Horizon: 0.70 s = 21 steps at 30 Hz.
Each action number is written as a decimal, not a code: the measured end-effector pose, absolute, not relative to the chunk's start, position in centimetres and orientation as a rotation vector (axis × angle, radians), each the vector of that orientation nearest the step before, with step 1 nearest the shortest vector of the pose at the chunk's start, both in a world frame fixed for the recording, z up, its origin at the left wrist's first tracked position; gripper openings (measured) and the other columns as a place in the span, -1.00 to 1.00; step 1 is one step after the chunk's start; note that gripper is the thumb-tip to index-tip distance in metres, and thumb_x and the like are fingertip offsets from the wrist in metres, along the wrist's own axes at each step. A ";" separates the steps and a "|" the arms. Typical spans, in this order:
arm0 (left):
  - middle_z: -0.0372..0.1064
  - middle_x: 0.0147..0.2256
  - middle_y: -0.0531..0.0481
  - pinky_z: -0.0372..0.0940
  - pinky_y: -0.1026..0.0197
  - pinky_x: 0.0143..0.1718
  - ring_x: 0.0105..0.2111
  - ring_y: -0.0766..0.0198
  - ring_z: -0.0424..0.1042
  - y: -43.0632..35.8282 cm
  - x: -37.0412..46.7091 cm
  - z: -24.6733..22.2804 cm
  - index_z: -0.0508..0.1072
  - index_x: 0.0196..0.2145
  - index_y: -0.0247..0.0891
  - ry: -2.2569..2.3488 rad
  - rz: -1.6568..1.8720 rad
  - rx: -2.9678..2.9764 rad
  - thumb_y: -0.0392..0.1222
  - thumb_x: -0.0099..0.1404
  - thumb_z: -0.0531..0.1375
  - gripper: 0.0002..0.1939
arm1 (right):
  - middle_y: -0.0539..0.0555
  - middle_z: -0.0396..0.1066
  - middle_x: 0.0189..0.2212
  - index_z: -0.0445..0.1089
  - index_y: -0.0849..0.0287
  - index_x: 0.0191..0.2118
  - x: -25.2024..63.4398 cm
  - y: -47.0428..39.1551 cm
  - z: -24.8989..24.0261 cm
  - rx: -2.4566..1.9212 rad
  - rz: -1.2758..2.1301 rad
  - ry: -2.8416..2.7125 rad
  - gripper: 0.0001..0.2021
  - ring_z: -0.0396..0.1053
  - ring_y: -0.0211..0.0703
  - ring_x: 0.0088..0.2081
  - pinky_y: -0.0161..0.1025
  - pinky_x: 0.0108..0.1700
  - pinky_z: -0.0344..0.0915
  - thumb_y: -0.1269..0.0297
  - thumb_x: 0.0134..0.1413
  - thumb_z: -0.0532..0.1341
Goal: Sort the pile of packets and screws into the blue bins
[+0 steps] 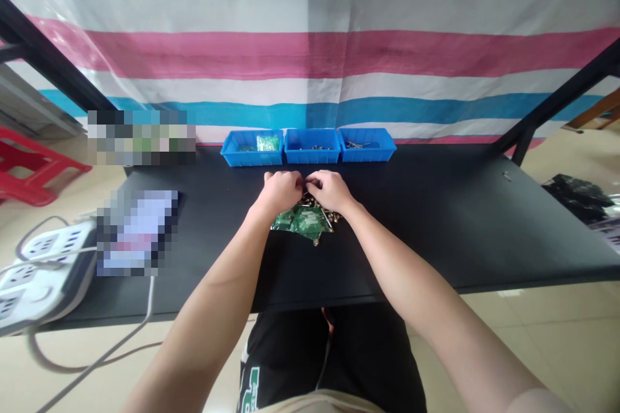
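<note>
Both hands meet over a pile of small metal parts (333, 215) at the middle of the black table. My left hand (285, 190) has its fingers closed at the pile's upper left, and what they hold is hidden. My right hand (329, 188) pinches close beside it, its fingertips near those of the left; the held item is too small to name. Green plastic packets (308, 222) lie among the metal parts, just below the hands. Beyond the hands stand a left blue bin (237, 159) with a green packet, a middle blue bin (312, 156) and a right blue bin (368, 154) with small metal parts.
On the left of the black table (416, 258) are a blurred-out flat item (140, 229) and a white power strip (46, 264) with cables. Black frame posts rise at both sides. Behind the bins hangs a striped sheet (232, 55). A red stool (36, 171) stands far left.
</note>
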<state>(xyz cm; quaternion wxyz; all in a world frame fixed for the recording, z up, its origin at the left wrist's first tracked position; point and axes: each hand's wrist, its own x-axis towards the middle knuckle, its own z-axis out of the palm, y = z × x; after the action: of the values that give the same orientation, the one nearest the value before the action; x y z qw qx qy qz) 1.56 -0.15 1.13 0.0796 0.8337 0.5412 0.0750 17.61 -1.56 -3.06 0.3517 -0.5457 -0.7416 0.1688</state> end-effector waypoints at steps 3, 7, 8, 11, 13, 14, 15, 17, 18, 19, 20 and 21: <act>0.58 -0.21 -0.17 0.24 -0.06 -0.05 -0.14 -0.08 0.52 -0.1 1.5 1.4 0.55 -0.21 -0.23 1.586 0.374 2.423 -0.24 0.25 0.06 -0.73 | 0.06 0.51 -0.35 0.56 0.18 -0.21 17.7 -1.4 -3.4 -1.360 0.410 -1.857 -0.82 0.40 -0.20 -0.36 -0.27 -0.25 0.30 0.41 0.10 0.21; 0.57 -0.28 -0.10 0.29 0.13 -0.21 -0.28 0.10 0.50 -0.1 1.5 1.6 0.52 -0.26 -0.24 1.432 0.659 2.270 -0.23 0.25 0.10 -0.79 | 0.09 0.51 -0.29 0.53 0.23 -0.11 17.8 -1.3 -3.7 -1.278 0.372 -1.799 -0.76 0.39 -0.22 -0.36 -0.28 -0.25 0.30 0.41 0.11 0.22; 0.56 -0.30 -0.08 0.29 0.16 -0.24 -0.30 0.13 0.49 -0.1 1.6 1.6 0.51 -0.27 -0.25 1.394 0.710 2.236 -0.22 0.25 0.10 -0.81 | 0.09 0.51 -0.29 0.53 0.23 -0.11 17.8 -1.3 -3.7 -1.264 0.376 -1.803 -0.77 0.39 -0.22 -0.37 -0.28 -0.25 0.30 0.40 0.12 0.22; 0.53 -0.33 -0.04 0.28 0.19 -0.28 -0.35 0.20 0.45 -0.2 1.7 1.5 0.48 -0.31 -0.26 1.309 0.816 2.150 -0.21 0.25 0.12 -0.86 | 0.08 0.51 -0.36 0.54 0.23 -0.23 17.7 -1.4 -3.5 -1.229 0.401 -1.820 -0.84 0.38 -0.22 -0.38 -0.29 -0.27 0.28 0.36 0.18 0.19; 0.51 -0.36 -0.03 0.27 0.20 -0.31 -0.37 0.23 0.43 -0.1 1.8 1.4 0.46 -0.33 -0.26 1.271 0.869 2.094 -0.20 0.24 0.14 -0.88 | 0.07 0.51 -0.41 0.52 0.22 -0.30 17.7 -1.5 -3.2 -1.213 0.418 -1.800 -0.83 0.38 -0.22 -0.40 -0.29 -0.28 0.27 0.34 0.20 0.18; 0.50 -0.37 -0.02 0.27 0.20 -0.32 -0.38 0.24 0.41 -0.1 1.8 1.3 0.46 -0.34 -0.26 1.255 0.892 2.067 -0.19 0.24 0.14 -0.88 | 0.07 0.51 -0.42 0.51 0.22 -0.32 17.7 -1.6 -3.1 -1.205 0.431 -1.782 -0.83 0.38 -0.23 -0.41 -0.29 -0.29 0.26 0.34 0.20 0.17; 0.49 -0.38 -0.01 0.26 0.21 -0.33 -0.39 0.24 0.40 0.0 1.8 1.2 0.45 -0.34 -0.26 1.241 0.913 2.043 -0.19 0.24 0.15 -0.88 | 0.06 0.51 -0.43 0.51 0.23 -0.33 17.7 -1.7 -3.0 -1.197 0.452 -1.761 -0.83 0.38 -0.24 -0.42 -0.30 -0.30 0.26 0.33 0.20 0.17; 0.47 -0.40 0.00 0.26 0.21 -0.35 -0.41 0.26 0.39 0.0 1.9 1.0 0.45 -0.35 -0.27 1.217 0.953 2.006 -0.17 0.23 0.16 -0.87 | 0.05 0.50 -0.45 0.50 0.23 -0.32 17.6 -1.8 -2.9 -1.173 0.513 -1.731 -0.84 0.38 -0.25 -0.44 -0.31 -0.34 0.26 0.30 0.18 0.19; 0.47 -0.41 0.00 0.26 0.21 -0.35 -0.41 0.26 0.38 0.1 1.9 0.9 0.45 -0.36 -0.27 1.211 0.980 1.987 -0.17 0.22 0.17 -0.88 | 0.04 0.50 -0.46 0.50 0.23 -0.30 17.5 -1.9 -2.9 -1.159 0.538 -1.722 -0.84 0.38 -0.25 -0.45 -0.31 -0.36 0.25 0.28 0.17 0.20; 0.46 -0.42 0.01 0.26 0.21 -0.36 -0.42 0.26 0.39 0.1 2.0 0.8 0.45 -0.35 -0.26 1.209 1.011 1.965 -0.17 0.21 0.17 -0.88 | 0.04 0.50 -0.47 0.50 0.24 -0.28 17.5 -1.9 -2.9 -1.149 0.550 -1.715 -0.84 0.38 -0.25 -0.46 -0.32 -0.37 0.26 0.27 0.15 0.21; 0.46 -0.42 0.01 0.27 0.21 -0.36 -0.42 0.27 0.39 0.2 2.0 0.7 0.45 -0.35 -0.26 1.206 1.045 1.940 -0.17 0.20 0.18 -0.88 | 0.04 0.50 -0.47 0.50 0.24 -0.26 17.4 -1.9 -3.0 -1.150 0.550 -1.710 -0.84 0.39 -0.25 -0.46 -0.32 -0.37 0.27 0.26 0.13 0.23; 0.46 -0.42 0.01 0.29 0.22 -0.36 -0.42 0.26 0.40 0.2 2.0 0.6 0.45 -0.35 -0.26 1.202 1.078 1.913 -0.16 0.19 0.19 -0.88 | 0.04 0.51 -0.46 0.50 0.23 -0.25 17.4 -1.8 -3.1 -1.162 0.541 -1.705 -0.84 0.40 -0.24 -0.46 -0.31 -0.36 0.28 0.27 0.12 0.24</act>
<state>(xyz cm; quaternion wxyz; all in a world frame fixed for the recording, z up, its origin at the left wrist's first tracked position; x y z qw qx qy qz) 2.03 0.21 0.63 0.3137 0.7257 0.4558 0.4090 17.41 -1.84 -3.05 0.4831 -0.4770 -0.6997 0.2222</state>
